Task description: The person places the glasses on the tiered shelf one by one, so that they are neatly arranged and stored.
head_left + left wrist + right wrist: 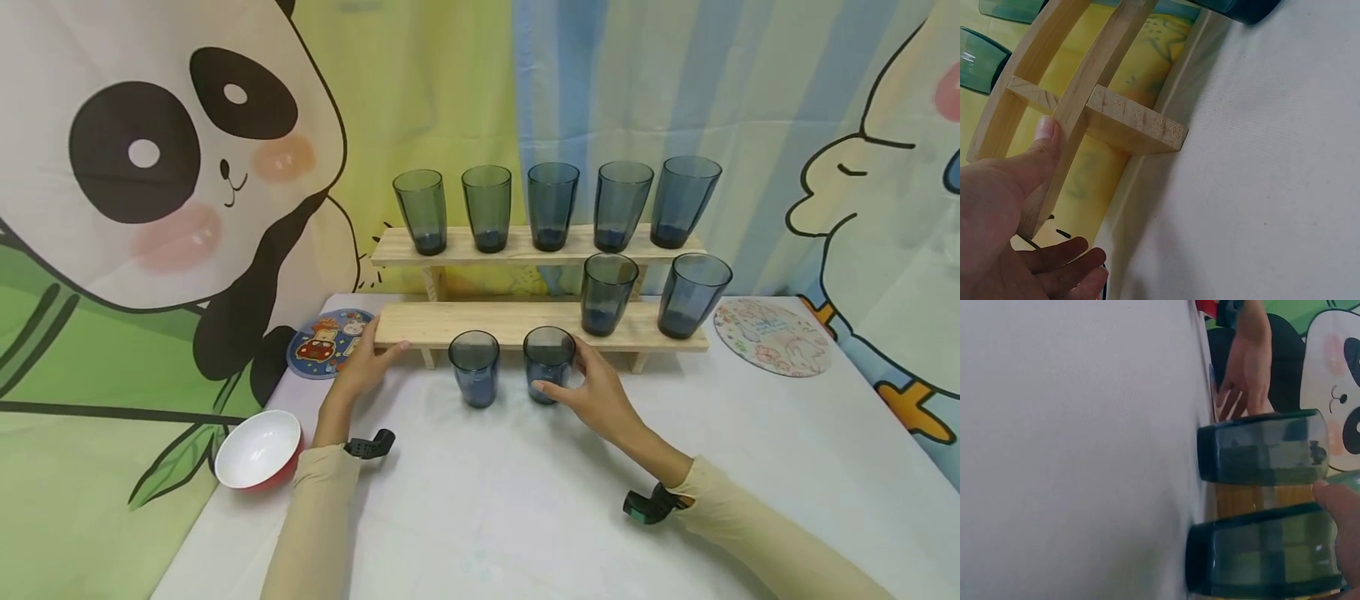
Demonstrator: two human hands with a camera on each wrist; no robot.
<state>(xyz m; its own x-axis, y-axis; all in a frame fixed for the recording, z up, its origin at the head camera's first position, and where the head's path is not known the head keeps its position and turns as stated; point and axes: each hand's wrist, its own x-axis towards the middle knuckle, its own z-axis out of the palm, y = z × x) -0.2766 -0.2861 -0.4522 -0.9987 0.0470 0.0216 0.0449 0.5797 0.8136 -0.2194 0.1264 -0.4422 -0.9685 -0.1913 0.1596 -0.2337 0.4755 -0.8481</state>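
Note:
At the left end of a two-tier wooden shelf, my left hand holds the lower board's corner. In the left wrist view its thumb presses the board's front edge, while the lower fingers hang loosely bent. My right hand grips a blue-grey drinking glass in front of the shelf, thumb on the near side and fingers round the right. This glass is upright, its base close to the white tablecloth. Just left of it a matching glass stands on the cloth, apart from both hands.
Several like glasses line the upper board. Two more, a darker glass and a bluer one, stand at the lower board's right. Round mats flank the shelf. A red-and-white bowl sits at left.

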